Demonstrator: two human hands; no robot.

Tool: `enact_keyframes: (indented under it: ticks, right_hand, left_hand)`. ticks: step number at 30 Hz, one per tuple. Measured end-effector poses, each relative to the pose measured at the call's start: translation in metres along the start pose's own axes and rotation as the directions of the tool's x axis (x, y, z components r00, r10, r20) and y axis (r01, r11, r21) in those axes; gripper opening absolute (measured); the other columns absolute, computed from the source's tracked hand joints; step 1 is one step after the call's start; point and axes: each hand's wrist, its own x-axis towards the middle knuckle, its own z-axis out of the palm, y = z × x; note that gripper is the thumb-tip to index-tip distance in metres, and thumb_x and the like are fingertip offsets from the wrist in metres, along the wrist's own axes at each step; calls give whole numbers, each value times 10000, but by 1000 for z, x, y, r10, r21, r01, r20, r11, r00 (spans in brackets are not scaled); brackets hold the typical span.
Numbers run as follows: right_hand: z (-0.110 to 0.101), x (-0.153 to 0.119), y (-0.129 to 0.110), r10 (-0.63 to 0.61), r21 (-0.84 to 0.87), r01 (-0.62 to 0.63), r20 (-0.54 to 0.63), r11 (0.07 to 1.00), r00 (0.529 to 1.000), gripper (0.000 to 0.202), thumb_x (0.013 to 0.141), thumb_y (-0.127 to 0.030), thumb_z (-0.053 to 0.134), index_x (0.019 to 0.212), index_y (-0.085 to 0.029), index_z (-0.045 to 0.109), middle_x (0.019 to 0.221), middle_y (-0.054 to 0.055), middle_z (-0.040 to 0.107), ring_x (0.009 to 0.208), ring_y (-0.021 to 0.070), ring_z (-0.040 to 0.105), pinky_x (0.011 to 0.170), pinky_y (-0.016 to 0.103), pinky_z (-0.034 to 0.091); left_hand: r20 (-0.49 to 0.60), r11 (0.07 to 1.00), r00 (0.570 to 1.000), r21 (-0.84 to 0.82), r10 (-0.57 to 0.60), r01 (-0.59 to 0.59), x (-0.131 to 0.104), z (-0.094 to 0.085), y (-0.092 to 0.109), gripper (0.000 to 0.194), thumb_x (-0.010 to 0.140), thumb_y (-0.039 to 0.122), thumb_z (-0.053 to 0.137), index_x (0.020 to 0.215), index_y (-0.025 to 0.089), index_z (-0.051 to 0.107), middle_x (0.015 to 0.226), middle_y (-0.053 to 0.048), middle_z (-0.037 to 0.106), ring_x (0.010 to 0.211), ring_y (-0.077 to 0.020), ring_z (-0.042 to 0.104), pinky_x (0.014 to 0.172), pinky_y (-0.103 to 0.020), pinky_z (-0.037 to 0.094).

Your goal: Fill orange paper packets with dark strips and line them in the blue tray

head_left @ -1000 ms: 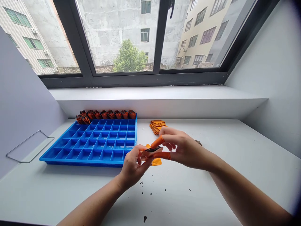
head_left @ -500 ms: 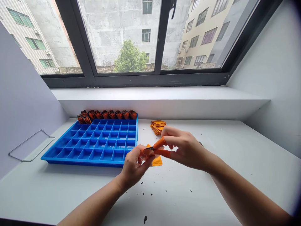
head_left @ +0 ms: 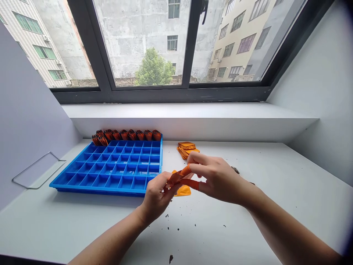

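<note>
A small orange-brown paper packet (head_left: 173, 179) is pinched in my left hand (head_left: 157, 193), its fingers closed around the lower part. My right hand (head_left: 216, 178), with orange finger cots (head_left: 193, 184) on thumb and index finger, presses at the packet's upper right edge. Whether any dark flakes are between those fingertips is hidden. Under my hands lies a flat orange packet (head_left: 184, 191), partly covered. Just beyond my right hand is a stack of orange packets (head_left: 186, 149). A small heap of dark dry flakes (head_left: 235, 170) shows behind my right wrist.
To the left stands a blue compartment tray (head_left: 99, 190). Its back row holds bunches of orange packets with dark edges (head_left: 131, 134). A bent wire frame (head_left: 38, 188) leans at the left wall. Dark crumbs (head_left: 171, 258) are scattered over the white tabletop (head_left: 220, 239).
My right fingertips, which held dark flakes at the packet's mouth, have shifted onto its edge. The packet has turned its orange face more toward me. More of the flake heap shows.
</note>
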Motion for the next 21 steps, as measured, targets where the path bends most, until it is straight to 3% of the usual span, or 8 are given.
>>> enact_keyframes:
  ticks: [7,10,14,18,21]
  right_hand:
    - [3,-1,0,15,-17,-14,38,1000,999,141,1040,-376,709,998,-260,777,995,20,611,617,87,416,565,256,312]
    - [3,-2,0,10,-9,-9,46,1000,999,119,1036,-353,708,1025,-267,790,1009,28,611,651,93,469,575,254,330]
    - [-2,-3,-4,-12,8,12,-16,1000,1000,132,1031,-380,724,1114,-302,788,1039,29,599,693,100,521,590,250,394]
    - [-4,-10,-10,63,130,-45,-139,990,988,322,1002,-426,769,1291,-294,722,1022,28,571,720,115,550,620,269,510]
    - [3,-17,-11,105,225,-70,-147,972,984,284,1000,-428,773,1243,-282,747,935,13,542,751,140,569,669,301,564]
  left_hand:
    - [-3,1000,1000,-1,8,-8,-2,2,-4,74,1057,215,689,996,173,694,850,-29,690,699,-126,623,572,-213,475]
    - [-1,1000,1000,-12,-5,5,-2,2,-4,102,1060,235,689,983,170,702,840,-32,707,668,-125,656,536,-207,459]
    - [-23,997,999,-66,-40,38,0,-1,0,133,1057,283,706,989,169,716,819,-30,710,664,-136,695,531,-212,486]
    - [-20,995,1000,-94,-24,22,3,-4,2,197,1067,319,697,948,166,732,826,-59,756,704,-153,713,537,-216,485]
    - [-3,994,1000,-111,5,-5,2,-2,0,203,1054,324,719,933,164,747,824,-74,775,728,-165,722,514,-206,457]
